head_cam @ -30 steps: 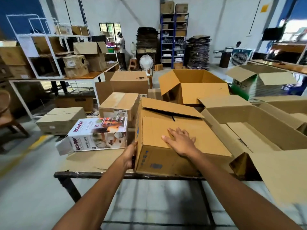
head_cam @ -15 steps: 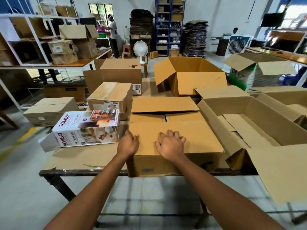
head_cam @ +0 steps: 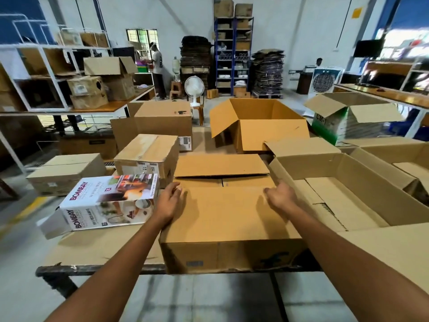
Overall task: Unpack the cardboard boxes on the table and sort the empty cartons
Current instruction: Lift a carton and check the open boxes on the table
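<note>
Both hands have slid apart since half a second ago: then they sat side by side at the middle of the near flap, and now each is out at one end of it. At the far left a printed carton marked BOMBAY lies on its side on the table, with its left end flap open. A taped brown box stands just behind it.

Next comes the left hand, on the left end of the near flap of the cardboard box, just beside the printed carton. Its thumb lies on top of the flap and its fingers are bent at the flap's edge; whether they hook round that edge I cannot tell.

The cardboard box stands at the table's front edge, between the two forearms. Its near flap is folded down flat, its far flap lies almost level behind, and two inner flaps show in the gap between them.

The right hand rests on the right end of the near flap, palm down, fingers loose and slightly spread, gripping nothing. Its fingertips come close to the wall of an open carton that stands just beside the cardboard box on the right.
</note>
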Available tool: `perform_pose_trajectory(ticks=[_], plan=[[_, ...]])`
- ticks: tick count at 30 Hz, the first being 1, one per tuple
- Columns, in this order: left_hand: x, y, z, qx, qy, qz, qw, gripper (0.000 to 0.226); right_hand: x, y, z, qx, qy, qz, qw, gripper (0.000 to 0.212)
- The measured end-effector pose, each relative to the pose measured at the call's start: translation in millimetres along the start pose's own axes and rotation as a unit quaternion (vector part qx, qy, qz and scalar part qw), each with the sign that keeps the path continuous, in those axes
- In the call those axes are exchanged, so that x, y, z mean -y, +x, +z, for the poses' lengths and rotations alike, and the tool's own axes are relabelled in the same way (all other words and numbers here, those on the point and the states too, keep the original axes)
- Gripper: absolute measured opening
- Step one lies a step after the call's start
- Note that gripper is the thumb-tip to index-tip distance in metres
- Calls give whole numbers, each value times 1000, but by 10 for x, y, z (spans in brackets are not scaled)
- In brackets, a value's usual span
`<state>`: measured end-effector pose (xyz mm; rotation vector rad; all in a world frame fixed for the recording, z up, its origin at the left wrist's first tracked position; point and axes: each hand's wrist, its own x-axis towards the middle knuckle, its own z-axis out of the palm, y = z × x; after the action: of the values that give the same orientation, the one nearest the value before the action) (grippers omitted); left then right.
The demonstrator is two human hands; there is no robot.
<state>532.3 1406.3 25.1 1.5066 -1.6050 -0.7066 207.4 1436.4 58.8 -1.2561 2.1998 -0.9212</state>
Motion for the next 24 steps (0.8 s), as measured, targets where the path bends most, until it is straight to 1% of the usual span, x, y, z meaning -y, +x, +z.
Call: perform_pose_trajectory(ticks=[2, 4, 6, 7, 8, 10, 12, 14, 16, 17, 18, 19, 20, 21, 22, 24], plan=[[-146, 13, -89, -37, -114, -25, 992, 35, 67, -30, -71, -59, 49, 2, 997, 44], [-320, 63, -212, -67, -180, -59, 980, 35, 138, -47, -175, -92, 121, 16, 988, 40], [-455, 148, -363, -67, -220, -80, 970, 30, 193, -67, -331, -120, 215, 37, 969, 32], [-509, 190, -444, -47, -246, -90, 964, 28, 220, -99, -423, -134, 265, 42, 954, 28], [-590, 188, -524, -12, -273, -104, 956, 32, 236, -143, -501, -147, 312, 41, 938, 27], [-725, 99, -680, 67, -314, -119, 940, 52, 221, -264, -601, -161, 382, 36, 909, 28], [-807, -9, -824, 168, -328, -101, 924, 70, 165, -413, -683, -137, 453, 51, 879, 32], [-845, -88, -930, 260, -317, -84, 908, 74, 61, -531, -813, -64, 521, 71, 848, 33], [-860, -184, -966, 348, -278, -72, 892, 70, -84, -649, -999, 29, 574, 90, 813, 30], [-870, -242, -951, 391, -244, -68, 885, 70, -157, -708, -1089, 83, 577, 101, 807, 33], [-879, -307, -904, 432, -200, -65, 877, 74, -237, -764, -1162, 139, 546, 109, 819, 37], [-911, -409, -838, 469, -148, -60, 869, 78, -327, -817, -1200, 195, 489, 111, 843, 39], [-947, -523, -752, 492, -83, -46, 866, 79, -404, -882, -1204, 244, 416, 107, 869, 39], [-974, -647, -643, 493, -6, -29, 870, 75, -498, -942, -1176, 272, 344, 100, 893, 39], [-977, -733, -522, 478, 81, -3, 875, 70, -562, -986, -1101, 278, 277, 87, 916, 37], [-852, -868, -253, 428, 239, 78, 868, 64, -669, -1089, -882, 244, 167, 39, 954, 30]])
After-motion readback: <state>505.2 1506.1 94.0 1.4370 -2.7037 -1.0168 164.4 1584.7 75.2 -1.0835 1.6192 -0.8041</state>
